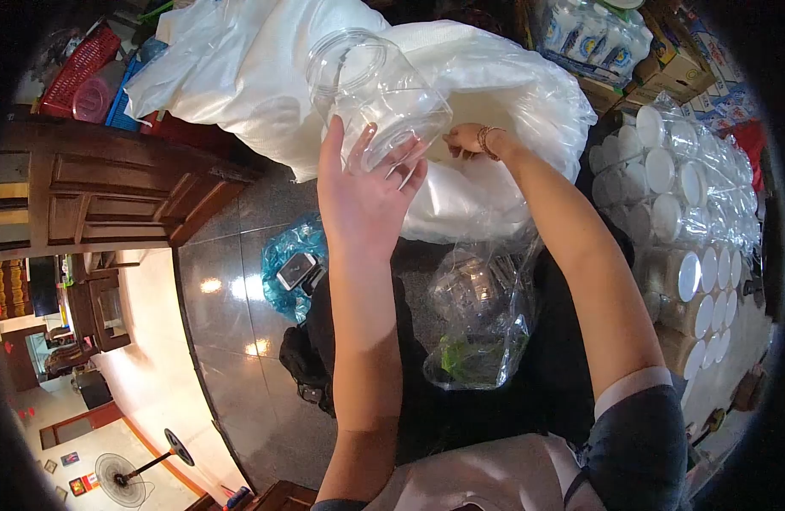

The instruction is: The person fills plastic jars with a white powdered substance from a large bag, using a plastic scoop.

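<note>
A clear plastic jar (401,81) lies tilted on the palm of my left hand (371,187), its round mouth toward the upper left. The fingers of that hand are curved round the jar's lower side. My right hand (469,140), with bracelets at the wrist, reaches into the opening of a large white sack (529,94). Its fingers are bent together at the sack's inner edge; what they hold, if anything, is too small to make out. Below the hands, a clear plastic bag (478,307) with clear items and something green inside rests near my lap.
A phone (295,270) lies on a blue plastic bag (282,294) on the dark tiled floor. Wrapped stacks of white-lidded jars (665,179) stand at the right. Wooden furniture (103,183) is at the left, a fan (124,479) at the lower left, and bottle packs (593,38) at the upper right.
</note>
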The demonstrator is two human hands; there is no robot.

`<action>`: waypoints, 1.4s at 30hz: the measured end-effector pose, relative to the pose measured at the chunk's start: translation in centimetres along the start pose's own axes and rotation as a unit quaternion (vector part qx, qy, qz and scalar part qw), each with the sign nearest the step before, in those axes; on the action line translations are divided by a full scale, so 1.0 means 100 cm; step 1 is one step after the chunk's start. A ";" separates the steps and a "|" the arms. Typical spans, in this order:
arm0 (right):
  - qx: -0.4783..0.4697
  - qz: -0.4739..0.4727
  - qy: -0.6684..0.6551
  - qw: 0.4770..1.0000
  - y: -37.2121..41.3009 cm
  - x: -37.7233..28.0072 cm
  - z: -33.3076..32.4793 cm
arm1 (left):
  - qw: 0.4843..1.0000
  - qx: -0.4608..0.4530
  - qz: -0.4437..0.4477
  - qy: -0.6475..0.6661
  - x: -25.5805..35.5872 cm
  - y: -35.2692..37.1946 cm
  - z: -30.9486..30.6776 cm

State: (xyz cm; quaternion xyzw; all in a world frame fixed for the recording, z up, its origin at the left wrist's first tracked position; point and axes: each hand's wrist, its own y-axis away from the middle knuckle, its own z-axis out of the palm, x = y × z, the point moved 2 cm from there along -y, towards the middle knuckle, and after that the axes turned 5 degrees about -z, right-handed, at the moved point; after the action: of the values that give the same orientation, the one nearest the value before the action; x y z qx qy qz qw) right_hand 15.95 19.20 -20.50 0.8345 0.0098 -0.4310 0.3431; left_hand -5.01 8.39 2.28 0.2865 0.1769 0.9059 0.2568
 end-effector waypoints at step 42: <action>0.243 0.029 0.299 0.922 -0.043 -0.011 0.030 | 0.998 0.026 0.027 -0.048 0.016 0.008 -0.009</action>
State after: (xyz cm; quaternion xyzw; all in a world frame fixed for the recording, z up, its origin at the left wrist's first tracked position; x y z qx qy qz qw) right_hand 11.80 21.08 -23.31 0.9823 -0.0173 -0.1405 0.1230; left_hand -6.96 8.48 2.64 0.3412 0.1797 0.8928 0.2328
